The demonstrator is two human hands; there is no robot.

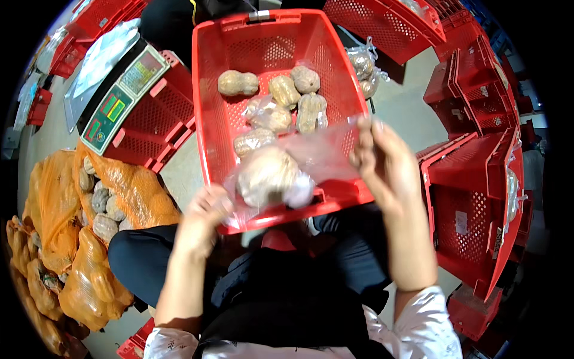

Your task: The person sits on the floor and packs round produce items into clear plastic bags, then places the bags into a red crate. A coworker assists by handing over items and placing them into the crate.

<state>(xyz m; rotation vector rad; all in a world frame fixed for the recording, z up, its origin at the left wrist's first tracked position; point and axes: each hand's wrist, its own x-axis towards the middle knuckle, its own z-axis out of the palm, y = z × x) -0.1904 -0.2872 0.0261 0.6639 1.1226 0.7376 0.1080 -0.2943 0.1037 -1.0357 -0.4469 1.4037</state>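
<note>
Between my hands hangs a clear plastic bag with a pale tan pumpkin inside, blurred by motion. My left hand grips one end of the bag at the lower left. At the right, my right hand pinches the other end between thumb and fingers. Below the bag stands a red perforated plastic crate. In it lie several squashes, among them a peanut-shaped one, a ribbed one and one wrapped in clear plastic.
A digital scale sits left of the crate on another red crate. Orange mesh sacks of squashes lie at the lower left. More red crates line the right side. Bagged squashes rest behind the crate's right edge.
</note>
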